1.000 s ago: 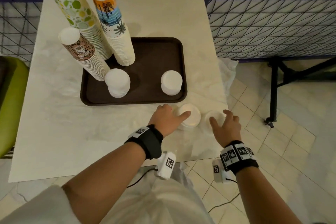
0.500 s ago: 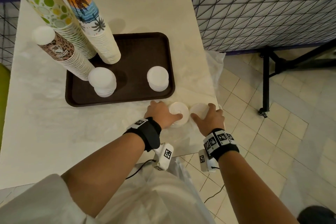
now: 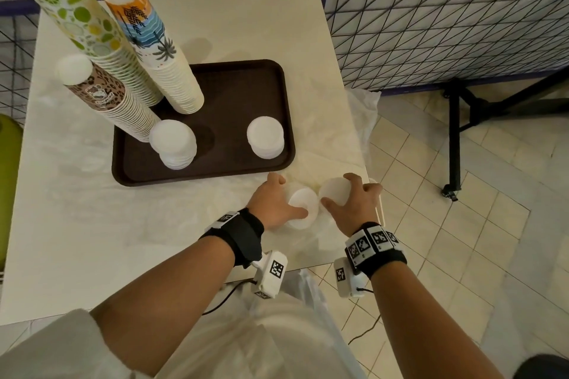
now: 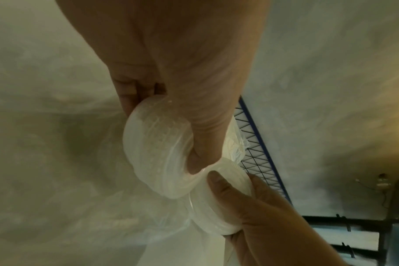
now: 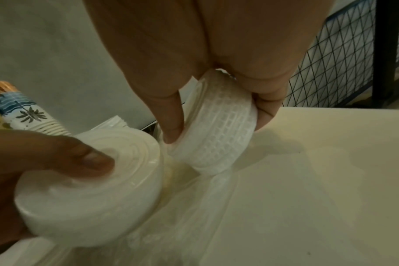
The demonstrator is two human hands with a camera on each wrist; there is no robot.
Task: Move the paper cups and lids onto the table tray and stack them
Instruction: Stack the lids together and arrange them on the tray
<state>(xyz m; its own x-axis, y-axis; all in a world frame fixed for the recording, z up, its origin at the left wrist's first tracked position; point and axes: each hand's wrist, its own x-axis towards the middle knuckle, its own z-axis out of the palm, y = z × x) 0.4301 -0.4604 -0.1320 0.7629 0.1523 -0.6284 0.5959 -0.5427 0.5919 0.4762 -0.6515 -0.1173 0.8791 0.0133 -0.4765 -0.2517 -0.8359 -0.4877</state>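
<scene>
Your left hand and right hand are each gripping a lid stack by its rim, probably light, slippery and easily crushed.

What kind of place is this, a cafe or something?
Probably a cafe or drinks counter: tall stacks of printed paper cups and piles of white lids stand on a brown serving tray, on a pale table beside a tiled floor.

My head camera looks steeply down over the desk from above. Each wrist camera looks along my palm, very close. All three share my hands gripping lid stacks.
</scene>
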